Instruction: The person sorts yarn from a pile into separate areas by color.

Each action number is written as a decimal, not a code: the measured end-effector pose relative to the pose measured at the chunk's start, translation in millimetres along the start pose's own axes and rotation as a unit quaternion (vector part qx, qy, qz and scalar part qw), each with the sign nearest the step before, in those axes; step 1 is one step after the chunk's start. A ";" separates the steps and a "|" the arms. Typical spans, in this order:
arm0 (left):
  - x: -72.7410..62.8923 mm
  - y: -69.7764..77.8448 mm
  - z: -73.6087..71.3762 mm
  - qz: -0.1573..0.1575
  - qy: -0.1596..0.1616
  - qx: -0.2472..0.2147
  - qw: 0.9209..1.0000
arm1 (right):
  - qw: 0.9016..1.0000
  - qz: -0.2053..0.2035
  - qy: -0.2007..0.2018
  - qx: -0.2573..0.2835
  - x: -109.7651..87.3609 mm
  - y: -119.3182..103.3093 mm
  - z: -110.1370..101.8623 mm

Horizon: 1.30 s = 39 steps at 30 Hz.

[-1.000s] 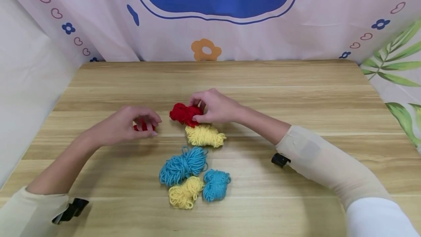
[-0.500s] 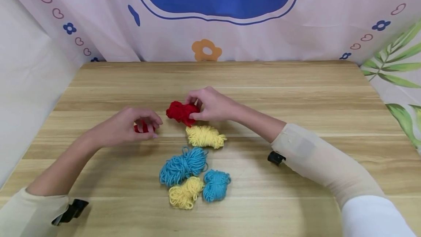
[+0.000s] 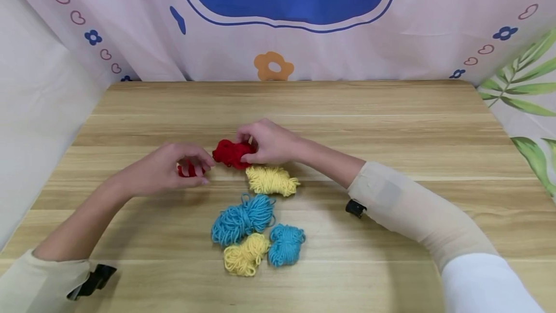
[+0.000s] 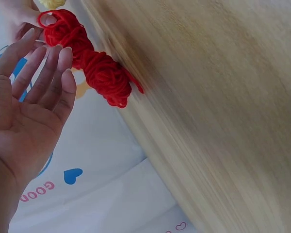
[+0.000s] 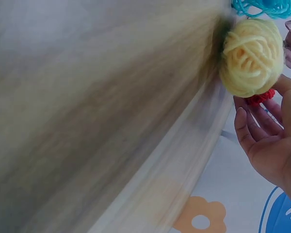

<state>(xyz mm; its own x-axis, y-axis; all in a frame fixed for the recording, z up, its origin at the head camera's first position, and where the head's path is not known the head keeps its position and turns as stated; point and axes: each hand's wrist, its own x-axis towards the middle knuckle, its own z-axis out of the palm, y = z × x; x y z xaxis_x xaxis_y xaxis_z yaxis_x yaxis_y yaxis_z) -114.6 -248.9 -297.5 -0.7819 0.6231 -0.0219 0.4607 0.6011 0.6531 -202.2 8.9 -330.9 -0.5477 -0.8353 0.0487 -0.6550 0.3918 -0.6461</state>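
Observation:
In the head view, my right hand (image 3: pixel 273 144) pinches a red yarn bundle (image 3: pixel 229 153) between thumb and fingers, just behind a yellow yarn bundle (image 3: pixel 271 180). My left hand (image 3: pixel 173 169) hovers at a second red yarn bundle (image 3: pixel 186 170), mostly hidden behind its fingers. Seen from the left wrist, that hand's fingers (image 4: pixel 51 77) are relaxed and not wrapped round the yarn; the two red bundles lie end to end beyond them. From the right wrist, the yellow bundle (image 5: pixel 252 57) covers most of the red one.
Toward the front of the wooden table (image 3: pixel 369 105) lie a larger blue yarn bundle (image 3: pixel 242 220), a smaller blue one (image 3: pixel 285 245) and another yellow one (image 3: pixel 245 255), close together. A printed curtain (image 3: pixel 347 54) hangs behind the table's back edge.
My right hand has moved left with the red yarn bundle, bringing it close to my left fingertips. The left hand has stayed about where it was; the blue and yellow bundles lie unmoved.

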 end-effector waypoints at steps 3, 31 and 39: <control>0.2 1.0 0.8 0.002 -0.001 -0.002 1.000 | 1.000 -0.003 0.001 -0.002 1.5 -0.4 1.3; -6.9 -1.9 8.2 0.006 -0.007 -0.023 1.000 | 1.000 0.004 -0.014 -0.005 2.3 5.9 2.9; -10.4 0.4 8.2 -0.017 -0.010 -0.029 0.999 | 1.000 0.004 -0.017 0.011 -2.2 9.2 -0.9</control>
<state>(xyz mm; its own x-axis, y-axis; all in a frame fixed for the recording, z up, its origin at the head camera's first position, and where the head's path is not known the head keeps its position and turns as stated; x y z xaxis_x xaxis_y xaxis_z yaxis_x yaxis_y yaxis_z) -102.9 -250.9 -303.2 -0.7875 0.6135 -0.0590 0.4092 0.5920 0.6944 -207.5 14.8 -336.3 -0.5351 -0.8446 0.0178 -0.6392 0.3909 -0.6623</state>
